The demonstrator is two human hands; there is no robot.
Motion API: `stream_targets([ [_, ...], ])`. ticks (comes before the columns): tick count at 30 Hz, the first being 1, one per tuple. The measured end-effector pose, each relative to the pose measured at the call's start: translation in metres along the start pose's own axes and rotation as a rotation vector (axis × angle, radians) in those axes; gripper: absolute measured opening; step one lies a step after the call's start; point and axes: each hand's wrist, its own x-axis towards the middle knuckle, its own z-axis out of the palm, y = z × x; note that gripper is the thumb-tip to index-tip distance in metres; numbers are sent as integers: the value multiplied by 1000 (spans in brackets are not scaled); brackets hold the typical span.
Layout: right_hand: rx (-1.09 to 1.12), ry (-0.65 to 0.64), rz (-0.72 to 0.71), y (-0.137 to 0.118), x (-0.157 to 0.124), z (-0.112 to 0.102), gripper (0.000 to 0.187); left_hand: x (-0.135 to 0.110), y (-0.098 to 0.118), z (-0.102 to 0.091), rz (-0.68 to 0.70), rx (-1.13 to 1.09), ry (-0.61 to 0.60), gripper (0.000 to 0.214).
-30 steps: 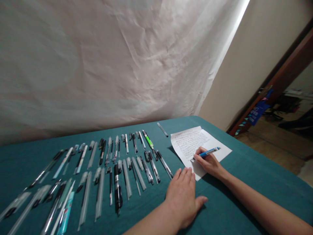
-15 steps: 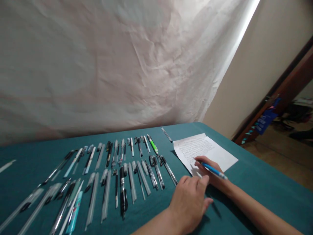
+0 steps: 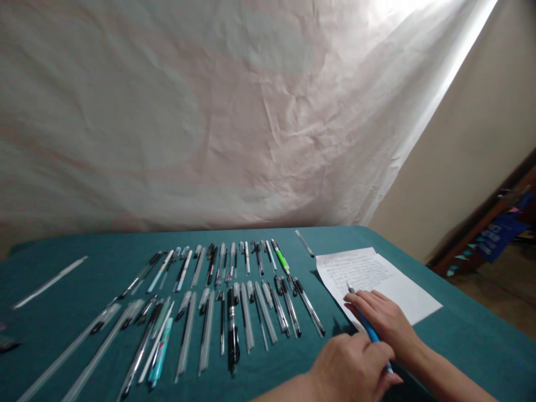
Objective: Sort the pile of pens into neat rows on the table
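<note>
My right hand (image 3: 383, 321) is closed round a blue pen (image 3: 368, 328), its tip resting at the near edge of a white sheet of paper (image 3: 402, 290) covered in handwriting. My left hand (image 3: 355, 368) sits just in front of it at the bottom of the view, fingers curled, with its fingertips touching the rear end of the same blue pen. Both hands lie over the teal tablecloth (image 3: 104, 262), just right of two rows of pens.
Several pens (image 3: 234, 296) lie in two rows across the cloth, one with a green barrel (image 3: 281, 258). A lone thin pen (image 3: 304, 243) lies behind the paper, a white stick (image 3: 49, 282) at far left. A wrinkled white sheet (image 3: 209, 111) hangs behind; a doorway opens at right.
The camera turned left and up. My right hand pulled the blue pen back from the writing toward me, and my left hand lifted off the cloth and closed in on the pen's rear end.
</note>
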Motion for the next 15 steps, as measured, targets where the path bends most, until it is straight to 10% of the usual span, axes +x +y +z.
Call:
stream_targets([
  [6, 87, 41, -6, 2, 11, 0, 23, 0, 0, -6, -69, -35, 11, 28],
  [10, 420, 57, 261, 2, 27, -5, 41, 1, 0, -16, -229, -120, 27, 36],
  [15, 1015, -276, 570, -3, 48, -17, 33, -1, -1, -24, -368, -163, 50, 34],
])
